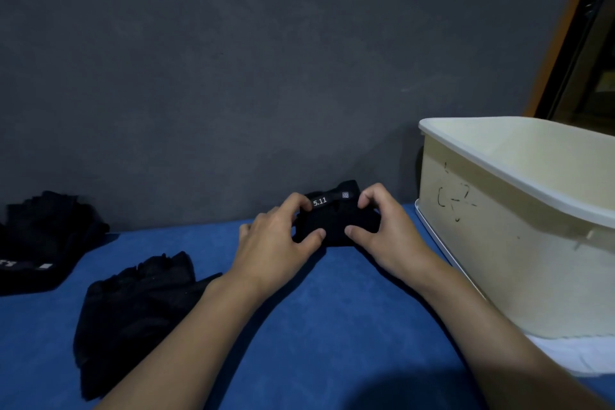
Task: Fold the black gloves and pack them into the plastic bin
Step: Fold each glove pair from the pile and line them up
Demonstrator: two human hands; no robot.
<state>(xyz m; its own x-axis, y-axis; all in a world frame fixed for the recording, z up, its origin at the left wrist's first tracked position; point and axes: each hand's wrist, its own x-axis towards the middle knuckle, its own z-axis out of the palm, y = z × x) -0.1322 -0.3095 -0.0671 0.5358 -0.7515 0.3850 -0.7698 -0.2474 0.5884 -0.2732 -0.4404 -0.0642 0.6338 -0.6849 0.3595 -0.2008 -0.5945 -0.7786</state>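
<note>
Black glove (336,226), folded into a compact bundle with its white 5.11 label (320,201) facing up, sits on the blue worktop (332,326) close to the grey wall (266,60) and just left of the plastic bin (499,243). Both hands are on it: the left hand (276,243) grips its left end and the right hand (386,233) its right end, with the fingers (301,201) curled over the far edge and the thumbs pressed against the near side. This fold looks nearly finished, so the bundle seems about ready to go across into the bin. What shows of the bin's inside holds no glove, though its floor is hidden behind the near wall. Plenty appears to be left: a loose glove (133,309) lies unfolded beside the left forearm, and a heap of gloves (43,236) waits at the far left edge, well apart from the bin
</note>
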